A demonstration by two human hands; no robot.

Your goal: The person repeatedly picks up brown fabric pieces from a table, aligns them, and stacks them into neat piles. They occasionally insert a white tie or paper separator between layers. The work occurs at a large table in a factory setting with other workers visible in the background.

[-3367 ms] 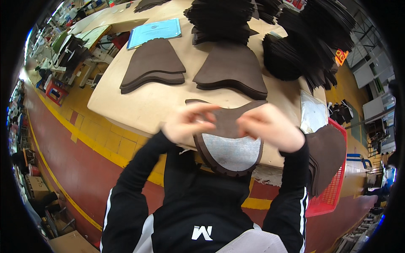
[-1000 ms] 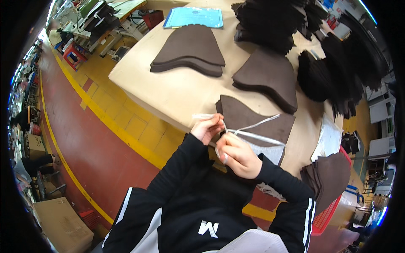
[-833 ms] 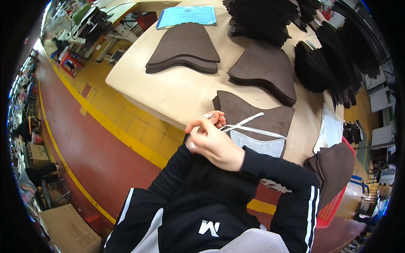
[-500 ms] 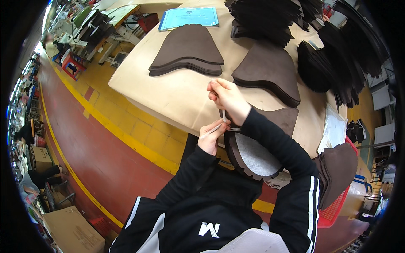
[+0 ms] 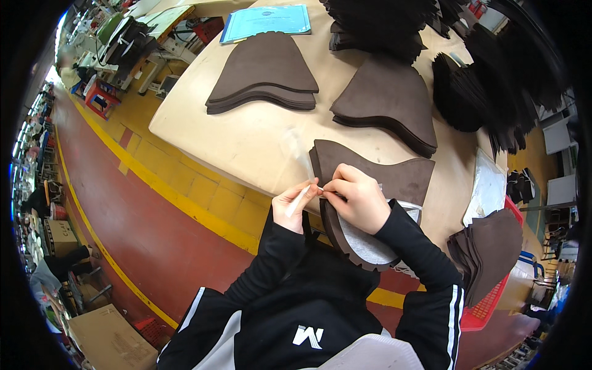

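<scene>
A slipped grip could, we judge, slacken the white strip (image 5: 297, 202), letting the brown panels (image 5: 394, 176) it crosses, overhanging the near edge of the table (image 5: 259, 143), slide apart. We see left hand (image 5: 285, 205) and right hand (image 5: 362, 201) nearly touching at the panels' left side, both curled to pinch the strip.

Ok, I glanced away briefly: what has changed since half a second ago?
The right hand has come back from beyond the left hand to meet it, and now appears to pinch the white strip there. The left hand still holds the strip. The blue folder and the brown stack below it stayed put.
</scene>
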